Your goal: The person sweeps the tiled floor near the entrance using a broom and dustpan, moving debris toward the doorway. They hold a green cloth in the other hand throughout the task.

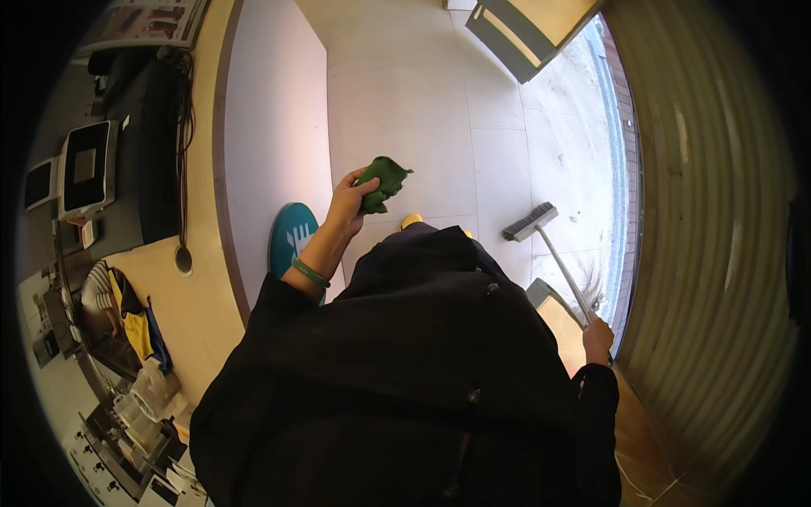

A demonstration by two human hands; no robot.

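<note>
My left hand (348, 201) is raised at the centre left, its fingers and thumb closed on a crumpled dark green cloth (384, 180). A green bangle circles that wrist. Low on the right, my right hand (597, 339) grips the pole of a long-handled brush (566, 269). The brush head (531, 222), grey with dark bristles, is at the far end of the pole, over the pale tiled floor. Whether the bristles touch the floor I cannot tell. My yellow shoe tips show beyond my dark clothing.
To the left runs a counter (209, 190) with a touch-screen terminal (87, 166) and cables. Behind it a person in a striped top (98, 285) stands by kitchen things. A round teal sign (288, 237) is at the counter's front. Chairs (507, 38) and a corrugated wall (697, 190) lie right.
</note>
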